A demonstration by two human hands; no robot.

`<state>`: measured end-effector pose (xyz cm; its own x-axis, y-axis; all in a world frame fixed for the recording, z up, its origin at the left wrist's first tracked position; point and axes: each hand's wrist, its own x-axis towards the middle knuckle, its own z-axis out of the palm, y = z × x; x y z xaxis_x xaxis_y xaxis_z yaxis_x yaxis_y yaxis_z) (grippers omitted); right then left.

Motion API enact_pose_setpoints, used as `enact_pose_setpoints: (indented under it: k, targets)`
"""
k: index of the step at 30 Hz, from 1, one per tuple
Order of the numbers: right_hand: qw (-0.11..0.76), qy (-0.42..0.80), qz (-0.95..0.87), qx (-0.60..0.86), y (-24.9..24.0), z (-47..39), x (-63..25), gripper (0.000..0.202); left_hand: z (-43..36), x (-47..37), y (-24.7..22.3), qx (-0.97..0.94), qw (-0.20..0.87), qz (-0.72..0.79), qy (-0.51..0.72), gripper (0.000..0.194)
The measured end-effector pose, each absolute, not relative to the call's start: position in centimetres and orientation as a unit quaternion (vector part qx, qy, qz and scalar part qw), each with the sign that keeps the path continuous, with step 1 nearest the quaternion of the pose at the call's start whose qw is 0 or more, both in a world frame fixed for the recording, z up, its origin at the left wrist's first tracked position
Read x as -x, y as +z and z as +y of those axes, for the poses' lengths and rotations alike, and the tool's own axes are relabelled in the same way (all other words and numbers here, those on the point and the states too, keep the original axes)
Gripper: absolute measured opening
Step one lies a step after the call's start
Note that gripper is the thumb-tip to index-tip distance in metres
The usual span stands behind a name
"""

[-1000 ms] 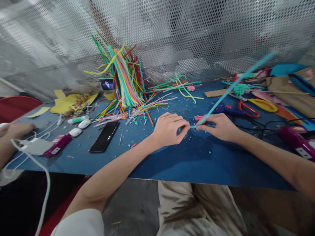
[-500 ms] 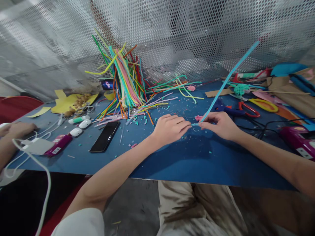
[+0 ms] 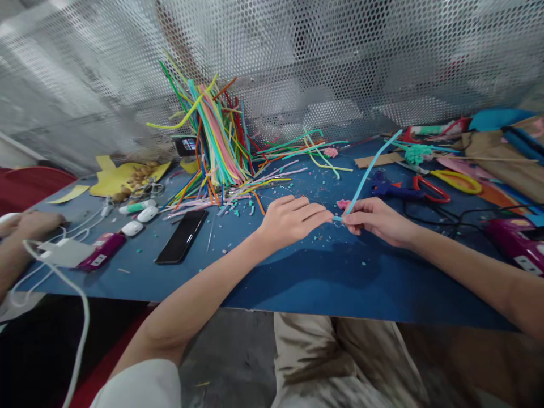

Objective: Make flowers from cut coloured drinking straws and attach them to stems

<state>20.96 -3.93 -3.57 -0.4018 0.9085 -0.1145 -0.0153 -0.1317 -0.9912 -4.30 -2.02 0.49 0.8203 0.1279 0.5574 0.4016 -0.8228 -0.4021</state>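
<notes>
A light blue pipe cleaner (image 3: pixel 370 168) rises from between my two hands and leans to the upper right. Its lower part runs sideways between my fingertips and looks twisted or coiled. My left hand (image 3: pixel 293 220) is closed on the left end of that part, back of the hand up. The thumb and fingers of my right hand (image 3: pixel 374 220) pinch it where the long free length starts. Just behind the fingertips lies a small pink fuzzy piece (image 3: pixel 343 203) on the blue table (image 3: pixel 314 283).
Behind my left hand stands a bundle of coloured pipe cleaners (image 3: pixel 216 136). A black phone (image 3: pixel 181 237) lies left of my forearm. Red-handled scissors (image 3: pixel 431 190) and a dark blue tool (image 3: pixel 393 187) lie right. Another person's hand (image 3: pixel 40 224) rests at far left.
The upright length of the pipe cleaner has swung lower, its tip now nearer the table. My right hand's fingers have shifted and curled beneath it. My left hand has barely moved.
</notes>
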Motion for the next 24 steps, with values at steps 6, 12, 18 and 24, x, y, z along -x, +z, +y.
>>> enact_pose_setpoints:
  k: [6,12,18,24]
  targets:
    - [0.287,0.742,-0.496,0.348,-3.3,-4.3,-21.2,0.02,-2.0,5.1,1.5,0.947,0.235,-0.067,-0.208,0.02]
    - [0.248,0.776,-0.474,0.335,-3.0,-4.8,-21.1,0.017,-2.2,5.2,2.1,0.975,0.131,-0.085,-0.156,0.025]
    - [0.278,0.739,-0.511,0.34,-3.3,-4.6,-21.0,0.02,-1.7,5.3,1.6,0.935,0.236,-0.058,-0.258,0.018]
    - [0.313,0.549,-0.667,0.395,-3.8,-4.0,-21.2,0.026,-1.6,4.9,0.9,0.924,0.239,-0.127,-0.268,0.016]
